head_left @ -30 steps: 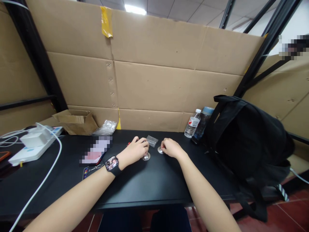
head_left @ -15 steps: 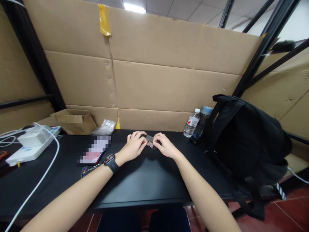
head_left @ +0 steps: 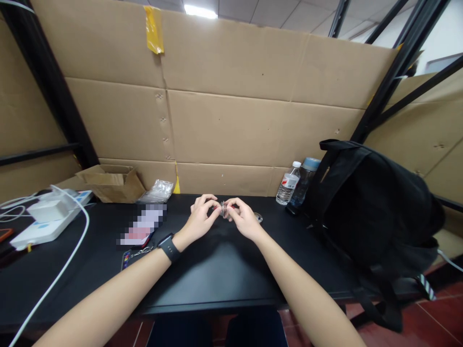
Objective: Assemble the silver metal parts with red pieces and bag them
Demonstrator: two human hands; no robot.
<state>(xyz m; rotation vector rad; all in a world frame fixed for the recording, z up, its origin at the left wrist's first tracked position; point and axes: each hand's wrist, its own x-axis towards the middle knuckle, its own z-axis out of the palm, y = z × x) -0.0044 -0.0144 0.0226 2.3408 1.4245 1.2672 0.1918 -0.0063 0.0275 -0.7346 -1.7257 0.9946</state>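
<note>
Between my fingertips is a small, thin, shiny see-through piece (head_left: 224, 209), held just above the black table. Its exact kind is too small to tell, and my fingers cover part of it. My left hand (head_left: 203, 212), with a dark watch (head_left: 169, 247) on the wrist, pinches its left side with thumb and index finger. From the right, my right hand (head_left: 244, 219) pinches the same piece. A small, round, light-coloured object (head_left: 258, 217) lies on the table just beyond my right hand, partly hidden by it.
On the left are a phone (head_left: 144, 226), a keychain (head_left: 126, 259), a plastic bag (head_left: 158, 191), an open cardboard box (head_left: 112, 185) and a power strip (head_left: 50, 231) with white cables. A water bottle (head_left: 288, 185), a blue-lidded bottle (head_left: 310, 166) and a black backpack (head_left: 376, 217) stand right. Cardboard walls the back.
The shiny piece has turned from lying flatter to standing nearly edge-on between my fingers. My right hand has shifted slightly left, and the round object beside it now shows.
</note>
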